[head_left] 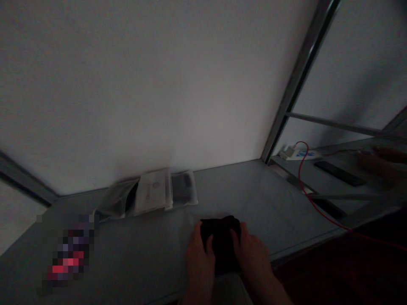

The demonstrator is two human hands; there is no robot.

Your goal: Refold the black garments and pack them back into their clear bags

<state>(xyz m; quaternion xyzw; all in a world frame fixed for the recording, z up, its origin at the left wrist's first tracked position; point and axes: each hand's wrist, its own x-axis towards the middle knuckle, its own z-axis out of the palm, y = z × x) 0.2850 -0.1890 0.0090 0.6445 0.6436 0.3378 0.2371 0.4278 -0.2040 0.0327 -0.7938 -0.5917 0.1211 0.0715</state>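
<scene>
A folded black cloth item [222, 245] lies at the front edge of the grey tabletop, between my hands. My left hand [202, 258] grips its left side, with the thumb on top. On the right side, my right hand [251, 252] holds it the same way, its thumb pressed on the dark fabric. The fingers beneath and behind the cloth are mostly hidden. Behind and to the left, several translucent pouches [152, 192] lie near the wall, one with printing on it.
A blurred, pixelated object [71, 254] is at the far left. Metal posts and bars [295, 80] divide the surface on the right. Beyond them are a power strip [299, 153], a red cable [300, 178], a dark flat object [339, 173] and another person's hands [378, 165].
</scene>
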